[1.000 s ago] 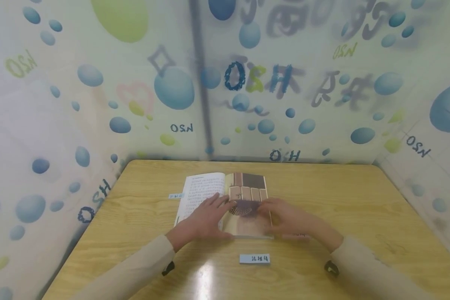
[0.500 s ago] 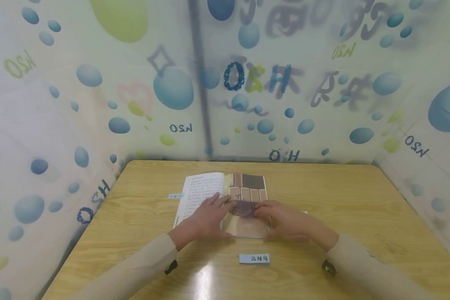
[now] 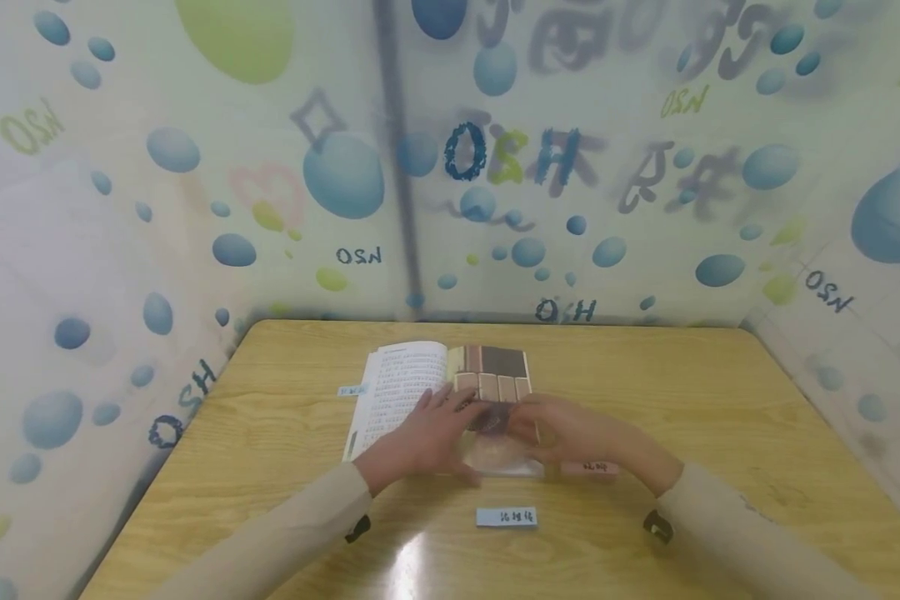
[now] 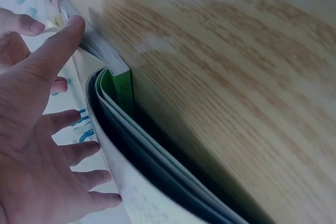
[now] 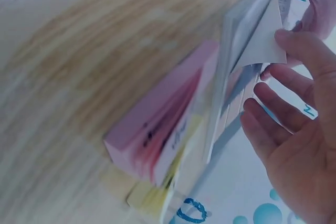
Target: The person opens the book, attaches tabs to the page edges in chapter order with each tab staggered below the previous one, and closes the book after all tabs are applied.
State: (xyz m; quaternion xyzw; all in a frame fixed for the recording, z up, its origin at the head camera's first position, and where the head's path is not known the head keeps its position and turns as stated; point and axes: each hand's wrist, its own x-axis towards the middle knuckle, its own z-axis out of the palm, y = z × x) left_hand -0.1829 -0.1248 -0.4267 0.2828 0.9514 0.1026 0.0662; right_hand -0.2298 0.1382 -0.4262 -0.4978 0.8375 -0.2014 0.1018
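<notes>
An open book (image 3: 405,375) lies on the wooden table, text on its left page and a picture on its right page (image 3: 495,362). My left hand (image 3: 431,433) rests over the left page and the middle fold, fingers spread. At the right page's edge is my right hand (image 3: 570,429), fingers loosely bent. The right wrist view shows a lifted page corner (image 5: 265,35), with the right thumb touching its edge. The right fingers (image 5: 278,127) stand apart from the thumb. In the left wrist view, the left hand (image 4: 47,156) borders the book's curved pages (image 4: 152,166).
A blue paper strip (image 3: 507,517) with handwriting lies in front of the book. Another blue strip (image 3: 351,389) sticks out at its left edge. Beside its right edge are a pink pad of slips (image 5: 163,119) and a yellow one (image 5: 152,198).
My left hand has shifted slightly right over the fold. The right hand moved left over the page edge, then slightly back. The lower right page now looks raised.
</notes>
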